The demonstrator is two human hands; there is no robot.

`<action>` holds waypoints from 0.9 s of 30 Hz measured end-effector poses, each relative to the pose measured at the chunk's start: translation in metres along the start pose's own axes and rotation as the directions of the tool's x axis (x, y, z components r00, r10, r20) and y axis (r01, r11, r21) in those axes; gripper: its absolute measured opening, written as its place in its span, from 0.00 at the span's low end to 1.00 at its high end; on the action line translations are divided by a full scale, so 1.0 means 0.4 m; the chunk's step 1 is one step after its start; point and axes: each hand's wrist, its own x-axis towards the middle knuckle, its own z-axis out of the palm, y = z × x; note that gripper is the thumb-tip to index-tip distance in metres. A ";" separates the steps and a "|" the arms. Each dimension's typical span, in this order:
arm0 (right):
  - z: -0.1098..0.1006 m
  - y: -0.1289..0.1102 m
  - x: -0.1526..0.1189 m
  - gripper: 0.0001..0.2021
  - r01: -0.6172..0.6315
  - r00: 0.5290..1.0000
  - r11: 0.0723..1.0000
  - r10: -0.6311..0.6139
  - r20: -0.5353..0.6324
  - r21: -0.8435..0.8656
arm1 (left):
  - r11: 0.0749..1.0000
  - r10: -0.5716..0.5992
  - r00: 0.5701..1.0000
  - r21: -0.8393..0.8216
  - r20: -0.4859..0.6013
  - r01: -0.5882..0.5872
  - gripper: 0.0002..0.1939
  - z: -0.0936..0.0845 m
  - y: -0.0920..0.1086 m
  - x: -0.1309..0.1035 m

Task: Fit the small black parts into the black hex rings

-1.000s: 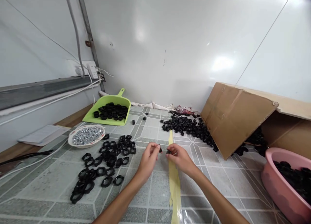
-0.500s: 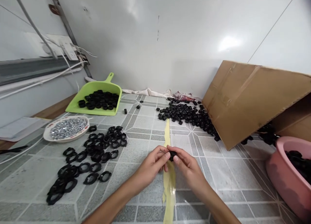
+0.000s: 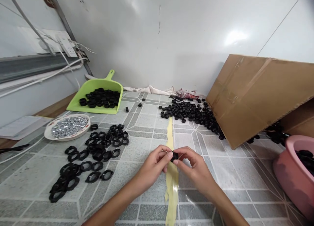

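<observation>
A small black plastic part (image 3: 174,156) is pinched above the yellow tape strip, its exact shape partly covered by fingers. My left hand (image 3: 158,160) grips its left side between thumb and forefinger. On the other side, my right hand (image 3: 192,162) has thumb and fingertips closed on the same part. Left of my hands lie loose black rings (image 3: 93,177), some piled together. Beyond my hands, a heap of small black round pieces (image 3: 186,110) spreads over the tiled-pattern surface.
A green dustpan (image 3: 95,83) holds black parts at the back left. In front of it is a dish (image 3: 50,134) of small shiny metal pieces. A tilted cardboard box (image 3: 247,98) and a pink tub (image 3: 289,173) with black parts stand right. Yellow tape (image 3: 171,199) runs down the middle.
My right hand has opened slightly around the black part, its thumb and fingers a little further apart. My left hand keeps its pinch. The view has shifted slightly.
</observation>
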 end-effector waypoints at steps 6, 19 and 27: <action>-0.013 -0.001 -0.005 0.09 0.004 0.999 1.000 -0.002 0.045 -0.031 | 0.999 0.032 0.999 0.039 0.014 -0.032 0.14 0.000 0.001 0.001; -0.013 0.014 -0.003 0.06 0.007 0.997 0.999 -0.004 0.079 -0.038 | 0.992 0.069 0.991 0.096 0.111 -0.079 0.15 -0.013 0.007 -0.003; -0.004 0.024 -0.004 0.06 -0.003 0.997 0.999 0.005 0.072 -0.032 | 0.972 0.130 0.989 0.187 0.075 -0.142 0.13 -0.007 0.005 -0.011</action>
